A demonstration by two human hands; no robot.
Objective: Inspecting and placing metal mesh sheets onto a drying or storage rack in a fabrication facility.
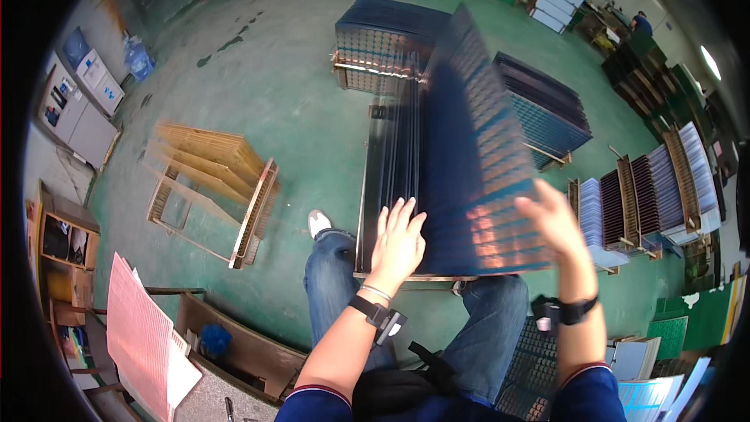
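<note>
A rack [365,211] of upright dark blue panels, which look like circuit boards, stands between my knees. My left hand [400,242] lies on the panels' upper edges, fingers stretched out and slightly apart, gripping nothing. One large panel [500,164] leans to the right, smeared by motion; copper-coloured patches show near its lower end. My right hand [551,219] is at the right edge of this panel, with blurred fingers pointing toward it. Whether they grip the edge cannot be made out.
More racked dark panels [391,27] stand ahead, with another stack [547,101] at the right. A wooden rack [250,211] with yellowish boards is at left. Slotted racks of panels [652,187] line the far right. Pink corrugated sheets [141,336] stand at lower left. A person [641,23] is far back right.
</note>
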